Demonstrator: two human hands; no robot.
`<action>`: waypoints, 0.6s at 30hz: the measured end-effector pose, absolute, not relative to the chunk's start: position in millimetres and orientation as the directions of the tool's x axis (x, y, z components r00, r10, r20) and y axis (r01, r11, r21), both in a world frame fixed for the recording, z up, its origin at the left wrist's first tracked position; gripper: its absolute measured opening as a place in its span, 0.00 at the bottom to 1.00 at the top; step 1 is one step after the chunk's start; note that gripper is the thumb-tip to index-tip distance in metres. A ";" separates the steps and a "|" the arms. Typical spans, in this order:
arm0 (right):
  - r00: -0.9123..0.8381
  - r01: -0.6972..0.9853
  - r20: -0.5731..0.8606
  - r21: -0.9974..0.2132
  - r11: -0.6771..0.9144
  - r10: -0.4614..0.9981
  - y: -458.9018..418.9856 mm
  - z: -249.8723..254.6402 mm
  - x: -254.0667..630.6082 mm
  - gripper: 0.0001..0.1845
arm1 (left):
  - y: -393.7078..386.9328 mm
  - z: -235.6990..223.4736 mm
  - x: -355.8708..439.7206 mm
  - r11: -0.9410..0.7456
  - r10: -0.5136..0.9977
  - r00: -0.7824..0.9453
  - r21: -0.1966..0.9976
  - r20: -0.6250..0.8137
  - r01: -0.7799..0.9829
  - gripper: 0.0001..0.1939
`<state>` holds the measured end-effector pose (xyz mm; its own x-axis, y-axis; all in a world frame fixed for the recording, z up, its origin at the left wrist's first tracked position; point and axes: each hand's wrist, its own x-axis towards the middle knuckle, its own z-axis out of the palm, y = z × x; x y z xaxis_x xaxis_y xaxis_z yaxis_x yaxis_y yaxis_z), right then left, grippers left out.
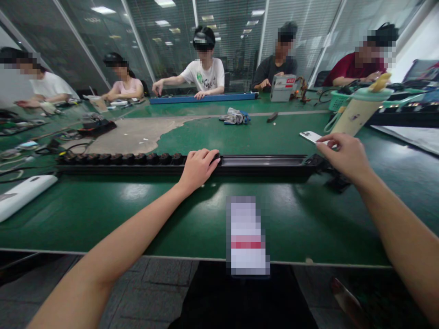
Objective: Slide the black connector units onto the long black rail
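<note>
While my left hand (199,170) sits with fingers together, curled on a long black strip (264,161) across the green bench (291,219), my right hand (346,155) touches a white phone (310,136); whether it grips, I cannot tell.

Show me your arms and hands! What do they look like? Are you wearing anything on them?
Both arms, the left arm and the right arm, are bare, with no sleeves showing. The left hand and right hand have no gloves, and I can't see a watch or bracelet.
</note>
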<state>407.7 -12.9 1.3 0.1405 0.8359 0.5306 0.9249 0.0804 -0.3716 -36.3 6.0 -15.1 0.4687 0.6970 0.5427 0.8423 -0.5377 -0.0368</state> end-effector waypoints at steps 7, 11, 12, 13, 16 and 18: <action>-0.023 0.798 0.454 -0.529 0.290 0.891 -31.0 4.5 355.8 0.20 | 11.6 -20.1 -38.9 -0.528 0.712 0.424 0.029 0.560 0.849 0.23; -0.098 0.800 0.391 -0.517 0.306 0.915 -30.6 -3.3 346.2 0.17 | 11.7 -19.6 -39.1 -0.520 0.731 0.384 0.096 0.564 0.849 0.18; -0.105 0.797 0.384 -0.519 0.309 0.917 -30.0 -5.3 345.7 0.17 | 11.5 -18.8 -39.2 -0.519 0.738 0.370 0.124 0.564 0.846 0.17; -0.108 0.795 0.381 -0.522 0.310 0.918 -29.3 -6.9 345.5 0.16 | 11.4 -17.8 -39.3 -0.518 0.746 0.353 0.159 0.565 0.840 0.16; -0.096 0.791 0.365 -0.537 0.294 0.926 -27.7 -9.3 345.4 0.16 | 12.1 -15.1 -40.7 -0.517 0.766 0.301 0.265 0.568 0.814 0.15; -0.083 0.794 0.353 -0.542 0.276 0.932 -27.6 -9.0 345.2 0.17 | 12.9 -13.8 -41.8 -0.521 0.772 0.289 0.304 0.566 0.798 0.14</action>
